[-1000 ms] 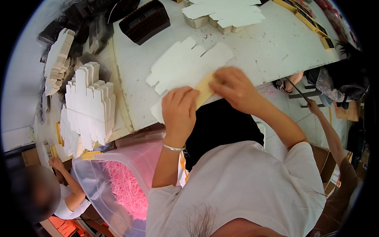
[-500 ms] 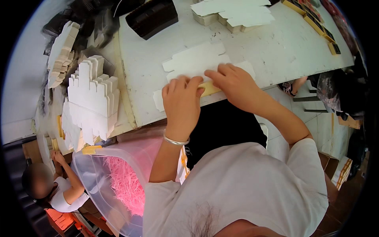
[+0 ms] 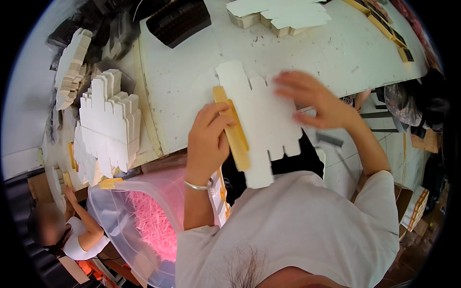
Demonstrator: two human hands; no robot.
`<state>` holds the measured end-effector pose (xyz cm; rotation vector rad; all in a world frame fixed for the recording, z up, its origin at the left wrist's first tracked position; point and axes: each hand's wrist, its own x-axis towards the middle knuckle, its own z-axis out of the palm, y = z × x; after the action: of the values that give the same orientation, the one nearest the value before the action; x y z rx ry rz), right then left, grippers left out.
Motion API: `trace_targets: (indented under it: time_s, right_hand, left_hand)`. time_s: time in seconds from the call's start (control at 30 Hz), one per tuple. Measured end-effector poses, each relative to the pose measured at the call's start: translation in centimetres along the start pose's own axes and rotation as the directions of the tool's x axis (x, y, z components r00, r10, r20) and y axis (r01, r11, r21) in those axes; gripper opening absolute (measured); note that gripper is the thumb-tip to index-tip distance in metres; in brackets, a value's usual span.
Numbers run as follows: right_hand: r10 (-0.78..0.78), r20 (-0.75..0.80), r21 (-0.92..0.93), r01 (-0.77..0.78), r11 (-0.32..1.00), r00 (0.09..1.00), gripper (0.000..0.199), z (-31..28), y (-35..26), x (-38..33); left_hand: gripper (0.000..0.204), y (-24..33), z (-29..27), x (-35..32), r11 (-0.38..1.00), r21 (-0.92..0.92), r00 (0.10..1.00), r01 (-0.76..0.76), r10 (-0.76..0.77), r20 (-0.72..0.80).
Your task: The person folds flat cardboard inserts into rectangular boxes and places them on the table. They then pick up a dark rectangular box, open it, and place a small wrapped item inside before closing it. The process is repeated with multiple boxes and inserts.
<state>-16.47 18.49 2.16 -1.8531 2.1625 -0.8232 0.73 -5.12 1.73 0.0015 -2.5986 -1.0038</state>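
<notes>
The left hand [image 3: 209,134] is closing its curled fingers over the long yellow strip [image 3: 238,149] that is running down the left side of a flat white cardboard blank with notched flaps [image 3: 261,115], so it is holding the blank by that side; its wrist, wearing a smooth silver metal bangle [image 3: 197,186], is lying below and left of the blank. The right hand [image 3: 314,98] is standing wide, fingers apart and pointing left, at the blank's upper right edge; motion is blurring the fingertips, and whether they are touching the cardboard one cannot tell. The right forearm is slanting up from below and right of the blank, its elbow bending outward. The blank is reaching past the near edge of the white table [image 3: 336,57], its lower end overhanging the person's black trousers [image 3: 300,161]. Bare tabletop is stretching above the blank and to its upper right. Beyond that room, a dark brown ridged plastic tray stack [image 3: 177,21] is sitting to the blank's upper left, and a low pile of white cardboard blanks [image 3: 283,14] is lying directly above it. Well left of the blank, a tall bundle of white notched cardboard [image 3: 108,115] is leaning near the table's edge; below it, a clear plastic tub [image 3: 110,216] is holding pink paper shreds [image 3: 151,223].
</notes>
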Motion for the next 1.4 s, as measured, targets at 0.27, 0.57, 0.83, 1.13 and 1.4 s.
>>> trace_targets:
  time_s: [0.27, 0.57, 0.83, 1.13, 1.4]
  right_hand:
    - [-0.255, -0.013, -0.243, 0.244, 0.939, 0.967, 0.056, 3.6, -0.9, -0.8]
    - [0.069, 0.116, 0.13, -0.084, 0.988, 0.991, 0.033, 4.4, -2.4, 8.6]
    - [-0.058, -0.259, -0.144, 0.02, 0.989, 0.964, 0.034, 6.1, -1.9, 7.3]
    - [-0.22, -0.254, -0.272, 0.149, 0.951, 0.942, 0.029, 6.6, -2.8, 3.3]
    - [-0.039, -0.201, -0.078, 0.023, 0.997, 0.979, 0.015, 5.3, -4.3, 3.6]
  left_hand:
    - [0.02, -1.9, -2.0, 4.3, 0.988, -0.139, 0.96, -0.07, 0.105, 0.26]
    - [0.033, 0.0, -0.4, 7.4, 0.993, -0.05, 0.949, 0.109, -0.089, 0.302]
    - [0.031, 2.5, -0.1, 0.9, 0.947, 0.298, 0.991, -0.118, 0.095, 0.093]
    - [0.026, 1.0, 2.8, -2.4, 0.951, 0.31, 0.98, 0.012, 0.05, -0.192]
    - [0.016, -0.2, 2.3, -1.6, 0.975, 0.221, 0.992, 0.025, 0.003, -0.125]
